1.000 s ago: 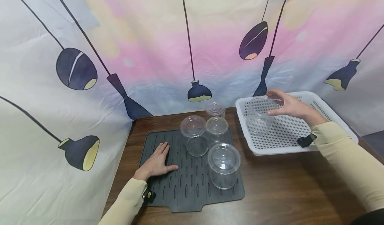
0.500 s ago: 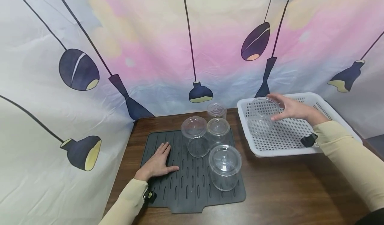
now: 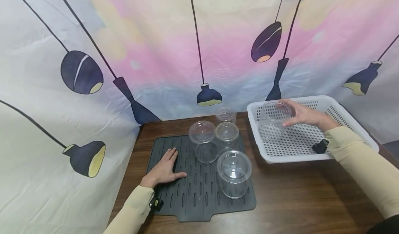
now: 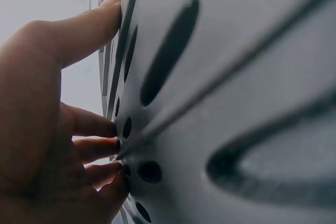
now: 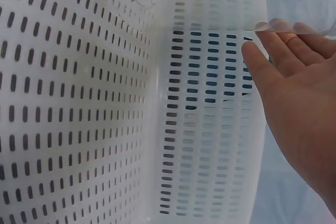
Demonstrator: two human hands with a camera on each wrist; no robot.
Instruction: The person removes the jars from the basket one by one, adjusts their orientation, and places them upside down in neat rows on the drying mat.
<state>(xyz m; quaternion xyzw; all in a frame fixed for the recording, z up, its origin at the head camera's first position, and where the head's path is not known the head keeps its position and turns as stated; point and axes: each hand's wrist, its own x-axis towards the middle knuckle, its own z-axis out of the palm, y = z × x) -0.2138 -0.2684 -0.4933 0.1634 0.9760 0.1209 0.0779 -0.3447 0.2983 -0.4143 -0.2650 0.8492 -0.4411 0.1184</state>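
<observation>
In the head view my left hand lies flat on the grey slotted drying mat, fingers spread. The left wrist view shows its fingertips and thumb touching the mat's ridged surface. My right hand holds a clear lidded jar in the white perforated basket, fingers on its far side and thumb on the near side. In the right wrist view, its fingertips meet the transparent wall. Several similar clear jars stand upright, including a large one on the mat's front right and another behind it.
A wooden table carries the mat and the basket. Two smaller clear jars, one with a yellowish lid rim and one at the back, stand close together. A lamp-printed cloth hangs behind the table.
My right hand has lowered slightly, its fingers closing in round the far side of the jar. The left hand stays on the mat. The whole head view has shifted a little.
</observation>
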